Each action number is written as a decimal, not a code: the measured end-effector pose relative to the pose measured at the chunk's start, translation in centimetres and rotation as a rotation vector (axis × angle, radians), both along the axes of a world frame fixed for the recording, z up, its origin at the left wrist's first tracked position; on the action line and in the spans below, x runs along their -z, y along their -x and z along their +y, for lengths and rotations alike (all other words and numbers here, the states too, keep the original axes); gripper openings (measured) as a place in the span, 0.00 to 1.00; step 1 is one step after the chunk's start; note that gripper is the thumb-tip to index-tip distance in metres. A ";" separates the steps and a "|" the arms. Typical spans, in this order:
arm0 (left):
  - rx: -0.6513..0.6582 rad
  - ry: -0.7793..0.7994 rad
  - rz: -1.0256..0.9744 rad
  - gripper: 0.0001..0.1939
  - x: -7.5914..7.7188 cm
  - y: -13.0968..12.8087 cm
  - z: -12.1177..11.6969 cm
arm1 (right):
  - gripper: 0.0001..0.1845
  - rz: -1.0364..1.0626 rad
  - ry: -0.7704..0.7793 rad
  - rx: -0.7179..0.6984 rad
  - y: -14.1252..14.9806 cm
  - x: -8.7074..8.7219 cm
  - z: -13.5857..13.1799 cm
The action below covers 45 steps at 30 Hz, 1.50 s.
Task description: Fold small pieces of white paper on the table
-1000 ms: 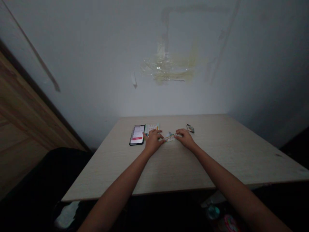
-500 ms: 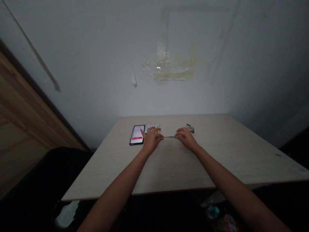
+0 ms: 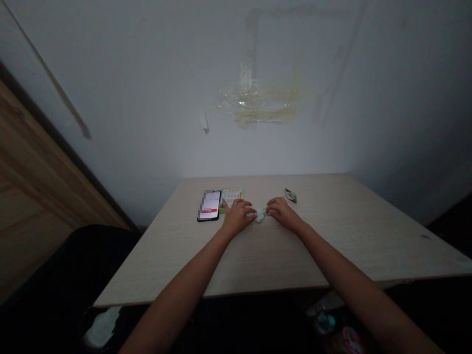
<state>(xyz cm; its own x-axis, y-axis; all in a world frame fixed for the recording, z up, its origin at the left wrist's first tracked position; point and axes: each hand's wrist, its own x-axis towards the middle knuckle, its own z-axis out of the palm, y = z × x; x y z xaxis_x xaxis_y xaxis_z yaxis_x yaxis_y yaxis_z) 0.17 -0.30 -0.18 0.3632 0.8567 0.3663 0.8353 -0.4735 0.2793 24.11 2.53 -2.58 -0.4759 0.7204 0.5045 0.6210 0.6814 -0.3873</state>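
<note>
Head view: my left hand (image 3: 238,217) and right hand (image 3: 282,213) both pinching small paper piece (image 3: 259,216) between fingertips, at middle of table (image 3: 258,265). Half second ago, piece showed as thin edge-on line; now pale face visible, fingertips closer together. Likely means handling mid-way, piece not released. Phone (image 3: 212,204), printed card (image 3: 232,193) beside left hand.

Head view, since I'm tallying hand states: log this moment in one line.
left hand: holding printed piece; right hand: holding same piece; phone: on table
</note>
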 end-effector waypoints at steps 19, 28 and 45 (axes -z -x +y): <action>0.030 0.013 0.009 0.11 0.5 -0.3 -0.1 | 0.05 -0.032 -0.042 0.067 -0.1 -0.6 -0.9; 0.036 0.008 0.007 0.11 0.7 -0.2 0.0 | 0.07 -0.077 -0.113 -0.034 -0.2 -0.2 -0.5; 0.041 0.024 0.036 0.12 0.4 -0.3 0.0 | 0.12 -0.231 -0.136 -0.047 0.2 -1.2 -1.8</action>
<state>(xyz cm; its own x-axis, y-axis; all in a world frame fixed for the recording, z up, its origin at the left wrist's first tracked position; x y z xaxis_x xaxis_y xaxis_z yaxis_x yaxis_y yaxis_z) 0.43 -0.33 -0.62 0.4109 0.8491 0.3320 0.8251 -0.5013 0.2608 23.95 0.71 -1.38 -0.6211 0.6278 0.4692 0.6488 0.7477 -0.1416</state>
